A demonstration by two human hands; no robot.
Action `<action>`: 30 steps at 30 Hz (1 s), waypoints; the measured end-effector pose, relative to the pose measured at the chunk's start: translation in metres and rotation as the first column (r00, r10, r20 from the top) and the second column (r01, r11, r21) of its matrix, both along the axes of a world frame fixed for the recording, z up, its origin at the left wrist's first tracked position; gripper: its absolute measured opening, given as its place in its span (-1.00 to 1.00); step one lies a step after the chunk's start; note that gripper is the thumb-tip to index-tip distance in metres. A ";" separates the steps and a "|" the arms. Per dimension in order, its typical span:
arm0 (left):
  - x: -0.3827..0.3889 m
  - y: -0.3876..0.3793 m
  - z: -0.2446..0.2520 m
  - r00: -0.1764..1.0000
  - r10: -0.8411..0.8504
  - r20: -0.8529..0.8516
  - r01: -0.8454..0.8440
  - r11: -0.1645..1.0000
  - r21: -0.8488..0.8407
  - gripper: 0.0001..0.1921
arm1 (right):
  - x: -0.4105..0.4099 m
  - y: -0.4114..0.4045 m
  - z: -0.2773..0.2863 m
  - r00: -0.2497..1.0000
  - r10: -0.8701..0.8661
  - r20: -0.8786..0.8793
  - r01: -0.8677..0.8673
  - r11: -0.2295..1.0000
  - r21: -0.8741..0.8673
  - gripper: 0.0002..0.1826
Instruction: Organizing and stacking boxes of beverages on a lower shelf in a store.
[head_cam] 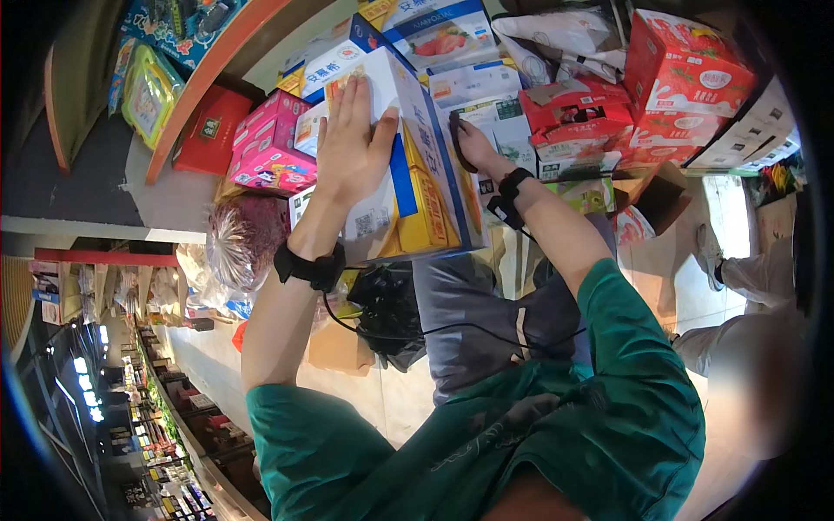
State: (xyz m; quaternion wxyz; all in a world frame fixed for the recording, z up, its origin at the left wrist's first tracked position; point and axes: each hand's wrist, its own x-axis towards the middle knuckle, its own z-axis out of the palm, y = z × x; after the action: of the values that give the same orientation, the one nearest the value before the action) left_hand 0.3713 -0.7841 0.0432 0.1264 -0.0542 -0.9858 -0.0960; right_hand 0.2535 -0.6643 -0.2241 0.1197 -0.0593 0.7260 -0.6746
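A large white, blue and yellow drink carton [427,189] stands tilted before me. My left hand [355,143] lies flat on its near face, fingers extended. My right hand [479,146] is at the carton's right side, its fingers around a dark curved strip [460,140] that looks like a carry handle. Whether the strip is fixed to the carton cannot be made out. Directly behind stand similar white and blue cartons [449,39]. A pink carton [273,146] is left of my left hand.
Red drink cartons [694,65] are stacked on the right, beside an opened red box [576,111]. An orange-edged shelf [195,84] curves along the left. Below hang a plastic-wrapped bundle [241,241] and a black plastic bag [391,319]. Another person's leg [759,277] shows at far right.
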 end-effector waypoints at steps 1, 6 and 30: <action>0.000 0.000 0.000 1.000 -0.004 0.001 0.004 1.000 -0.013 -0.27 | -0.001 -0.002 -0.012 0.998 0.008 -0.068 -0.011 0.999 -0.032 -0.53; -0.002 -0.001 0.000 1.000 -0.025 -0.018 0.025 1.000 0.000 -0.28 | 0.006 0.005 -0.030 0.998 0.053 -0.042 -0.053 0.999 -0.001 -0.53; -0.010 -0.023 -0.008 0.996 -0.074 -0.044 0.075 0.997 0.029 -0.33 | 0.117 0.026 0.192 0.757 -0.131 -0.641 -0.082 0.953 -0.292 -0.50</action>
State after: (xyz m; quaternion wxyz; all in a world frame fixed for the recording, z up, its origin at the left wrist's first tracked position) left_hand 0.3618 -0.8073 0.0350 0.1446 -0.0910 -0.9786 -0.1147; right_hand 0.3707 -0.6380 -0.0319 -0.1604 -0.2987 0.6107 -0.7156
